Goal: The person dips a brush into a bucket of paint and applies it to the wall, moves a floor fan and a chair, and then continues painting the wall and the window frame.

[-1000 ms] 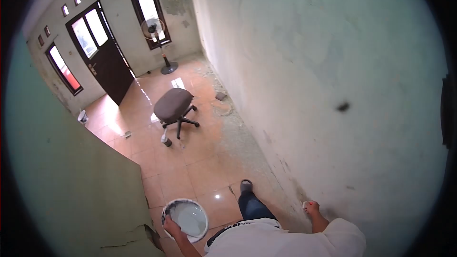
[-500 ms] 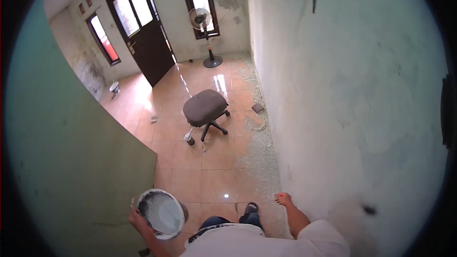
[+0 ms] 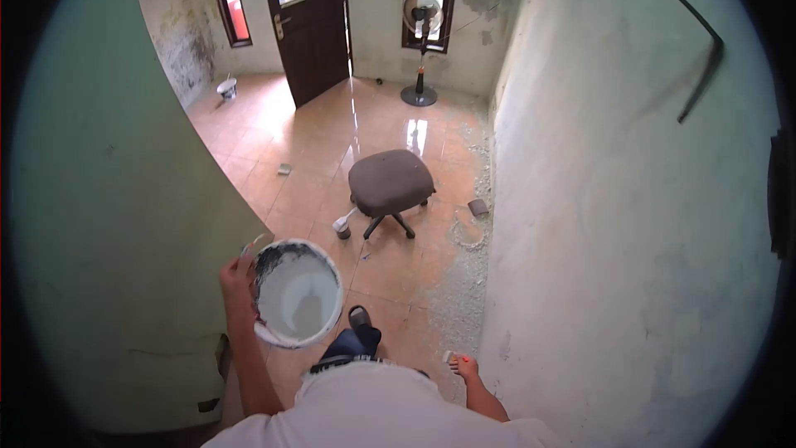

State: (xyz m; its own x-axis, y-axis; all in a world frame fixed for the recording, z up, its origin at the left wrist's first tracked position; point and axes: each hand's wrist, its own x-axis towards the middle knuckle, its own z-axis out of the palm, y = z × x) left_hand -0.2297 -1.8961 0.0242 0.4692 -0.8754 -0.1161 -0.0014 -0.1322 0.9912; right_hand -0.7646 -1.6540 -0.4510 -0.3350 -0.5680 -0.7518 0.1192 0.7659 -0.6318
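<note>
My left hand [image 3: 238, 278] grips the left side of a white bucket [image 3: 339, 286], whose inside has dark smears near the rim and a pale, smooth content. The bucket is held up in front of me, tilted so that its mouth faces the camera. Low by the right wall, my right hand [image 3: 464, 367] hangs with its fingers curled. A small pale thing [image 3: 448, 357] shows at its fingertips, too small to name, and a red spot is on the hand.
A brown padded stool on castors [image 3: 391, 182] stands ahead, with a small dark pot [image 3: 342, 231] beside it. Pale rubble [image 3: 464, 282] lies along the right wall. Farther back are a standing fan [image 3: 420, 50], a dark door [image 3: 311, 41] and another bucket [image 3: 226, 89]. A green wall edge is at left.
I have stepped forward and the view has turned left. My left hand has raised the bucket. My right hand has moved lower and left in view, with a pale thing now showing at its fingertips.
</note>
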